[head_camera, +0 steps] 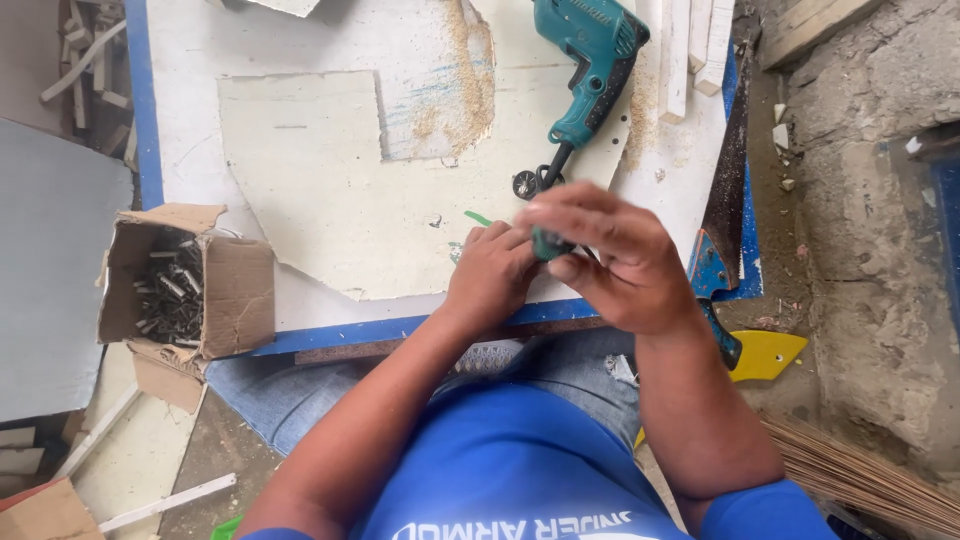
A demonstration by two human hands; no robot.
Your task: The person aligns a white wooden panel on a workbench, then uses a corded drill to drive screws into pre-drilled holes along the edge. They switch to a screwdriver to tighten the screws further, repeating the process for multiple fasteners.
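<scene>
My left hand [490, 272] and my right hand [612, 255] meet over the front edge of a white board [330, 190], both closed around a small dark green object [548, 243] held between them. Most of that object is hidden by my fingers. A thin green strip [477, 217] pokes out just above my left hand. A teal electric drill [590, 65] lies on the board just beyond my hands, its black cord and chuck key [530, 181] trailing down toward my right hand.
An open cardboard box [185, 290] with several dark screws sits at the left. A hand saw [725, 190] with a blue and yellow handle lies at the right edge of the blue-edged table [142, 110]. Wood strips [690, 50] rest at the top right. A broom [860, 475] lies lower right.
</scene>
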